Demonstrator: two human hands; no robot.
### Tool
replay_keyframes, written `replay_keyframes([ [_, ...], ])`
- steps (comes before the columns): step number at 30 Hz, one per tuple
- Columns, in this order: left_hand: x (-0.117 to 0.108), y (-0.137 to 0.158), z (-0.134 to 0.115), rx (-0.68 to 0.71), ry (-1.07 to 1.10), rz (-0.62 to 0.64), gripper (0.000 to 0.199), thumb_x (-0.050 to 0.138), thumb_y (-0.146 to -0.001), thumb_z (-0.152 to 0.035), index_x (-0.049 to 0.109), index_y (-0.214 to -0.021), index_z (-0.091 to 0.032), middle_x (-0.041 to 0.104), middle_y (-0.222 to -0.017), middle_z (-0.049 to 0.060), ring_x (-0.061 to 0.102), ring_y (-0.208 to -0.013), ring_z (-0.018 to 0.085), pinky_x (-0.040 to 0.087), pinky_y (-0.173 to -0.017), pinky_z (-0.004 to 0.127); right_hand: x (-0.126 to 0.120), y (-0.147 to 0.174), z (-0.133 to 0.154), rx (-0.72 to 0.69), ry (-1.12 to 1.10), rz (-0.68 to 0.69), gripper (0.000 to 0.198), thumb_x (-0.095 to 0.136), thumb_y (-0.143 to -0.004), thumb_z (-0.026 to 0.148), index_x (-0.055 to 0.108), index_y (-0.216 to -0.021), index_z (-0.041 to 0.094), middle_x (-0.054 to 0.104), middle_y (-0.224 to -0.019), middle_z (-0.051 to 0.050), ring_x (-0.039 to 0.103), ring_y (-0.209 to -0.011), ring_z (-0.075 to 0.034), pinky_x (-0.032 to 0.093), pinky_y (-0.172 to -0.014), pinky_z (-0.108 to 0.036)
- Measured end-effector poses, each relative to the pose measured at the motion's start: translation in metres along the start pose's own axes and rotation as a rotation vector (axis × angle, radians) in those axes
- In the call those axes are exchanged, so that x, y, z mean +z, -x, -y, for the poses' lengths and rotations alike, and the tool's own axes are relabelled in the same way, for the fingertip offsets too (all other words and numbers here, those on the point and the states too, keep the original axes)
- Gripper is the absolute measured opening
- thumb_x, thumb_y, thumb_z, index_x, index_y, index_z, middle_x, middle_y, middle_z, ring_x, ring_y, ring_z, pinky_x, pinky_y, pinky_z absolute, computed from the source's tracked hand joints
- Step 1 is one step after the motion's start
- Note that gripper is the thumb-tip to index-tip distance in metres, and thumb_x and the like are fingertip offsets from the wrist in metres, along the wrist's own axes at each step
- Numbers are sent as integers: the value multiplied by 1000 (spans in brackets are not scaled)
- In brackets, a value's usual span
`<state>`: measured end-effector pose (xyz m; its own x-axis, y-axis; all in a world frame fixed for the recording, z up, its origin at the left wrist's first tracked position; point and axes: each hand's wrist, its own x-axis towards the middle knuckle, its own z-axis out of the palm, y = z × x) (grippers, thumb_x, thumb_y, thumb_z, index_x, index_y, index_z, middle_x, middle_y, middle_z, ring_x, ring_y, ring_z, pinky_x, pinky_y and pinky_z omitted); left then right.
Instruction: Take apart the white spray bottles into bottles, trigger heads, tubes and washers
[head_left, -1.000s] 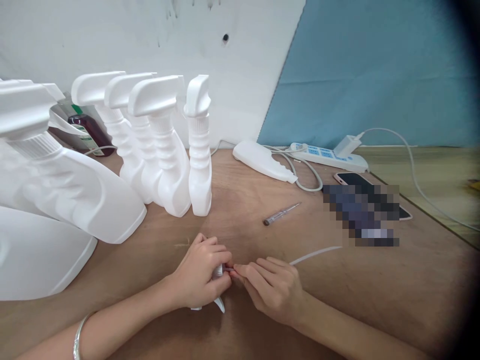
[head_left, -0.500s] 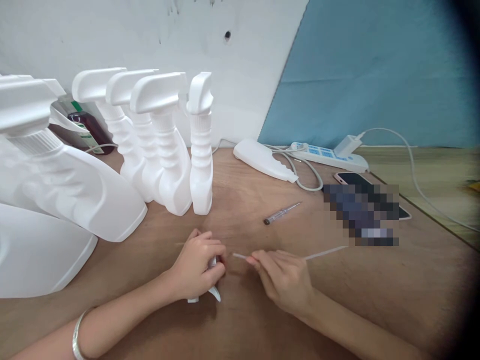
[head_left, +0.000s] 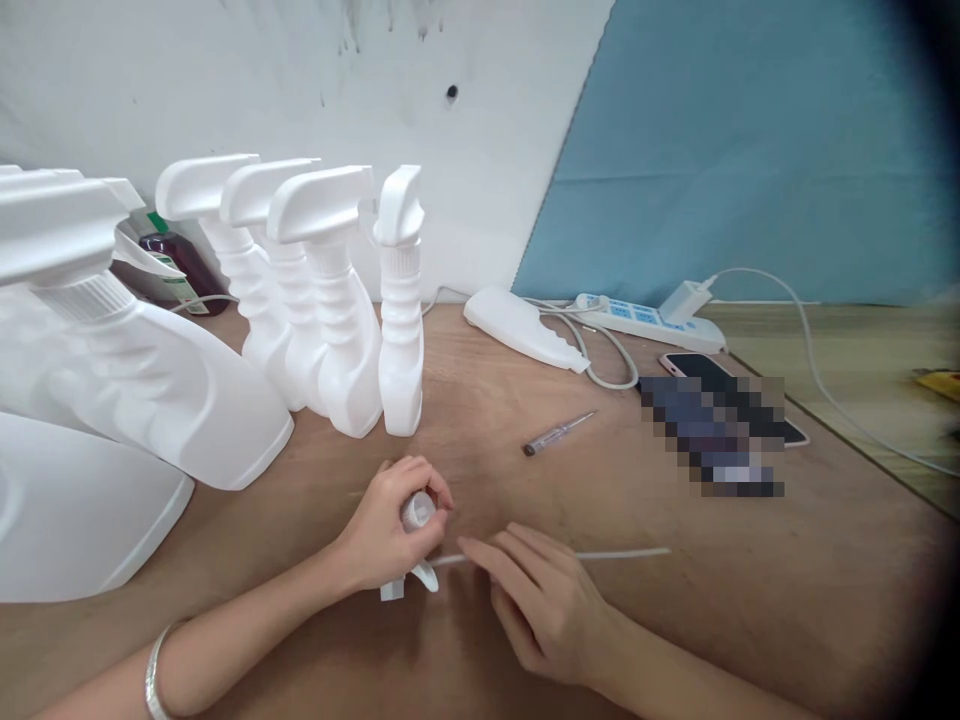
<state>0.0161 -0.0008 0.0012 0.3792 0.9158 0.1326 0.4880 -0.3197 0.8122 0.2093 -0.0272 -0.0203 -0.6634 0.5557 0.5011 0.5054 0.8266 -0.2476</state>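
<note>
The brown wooden tabletop (head_left: 472,400) is crowded at the left by white trigger-spray bottles (head_left: 402,340). By the left hand (head_left: 386,528), a white trigger sprayer head (head_left: 418,512) is grasped, above the table's near part. By the right hand (head_left: 544,600), a thin whitish tube (head_left: 622,554) is partly hidden; whether it is gripped cannot be told. Beyond, a screwdriver (head_left: 557,435) is seen.

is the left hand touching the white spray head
Touching: the head view shows the left hand curled around the white spray head, fingers and thumb about its round collar.
</note>
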Motion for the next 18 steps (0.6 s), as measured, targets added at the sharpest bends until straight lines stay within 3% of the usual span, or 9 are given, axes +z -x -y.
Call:
replay_keyframes([
  [4, -1, 4, 4, 97, 179, -133, 11, 40, -76, -22, 46, -68, -16, 46, -66, 1, 43, -61, 12, 35, -58, 26, 4, -3, -6, 157, 19, -54, 40, 31, -79, 1, 46, -114, 11, 62, -86, -9, 57, -75, -17, 50, -69, -32],
  [7, 1, 10, 2, 279, 163, -205, 14, 39, -76, -24, 41, -63, -18, 42, -61, 2, 41, -60, 14, 35, -57, 29, 12, -9, -6, 139, -19, -62, 43, 31, -79, -2, 43, -117, 12, 63, -94, -9, 57, -79, -16, 51, -71, -31],
  [11, 5, 18, -2, 462, 104, -277, 10, 42, -71, -23, 39, -62, -19, 40, -65, 4, 41, -63, 16, 37, -57, 31, 29, -24, 5, 153, -212, 2, 33, 37, -81, 3, 47, -110, 14, 63, -91, -7, 57, -81, -15, 52, -71, -27],
  [15, 7, 19, -4, 476, 134, -298, 12, 41, -72, -26, 36, -63, -20, 43, -63, 4, 45, -63, 18, 40, -55, 32, 40, -44, 17, 81, -313, 86, 18, 45, -79, 14, 51, -95, 14, 60, -96, -7, 55, -95, -16, 49, -80, -30],
  [18, 7, 16, -4, 479, 180, -307, 14, 46, -72, -28, 36, -66, -20, 46, -63, 4, 49, -65, 18, 42, -58, 33, 29, -57, 14, 115, -332, 70, 17, 44, -77, 11, 54, -90, 15, 61, -99, -8, 54, -101, -18, 45, -89, -36],
])
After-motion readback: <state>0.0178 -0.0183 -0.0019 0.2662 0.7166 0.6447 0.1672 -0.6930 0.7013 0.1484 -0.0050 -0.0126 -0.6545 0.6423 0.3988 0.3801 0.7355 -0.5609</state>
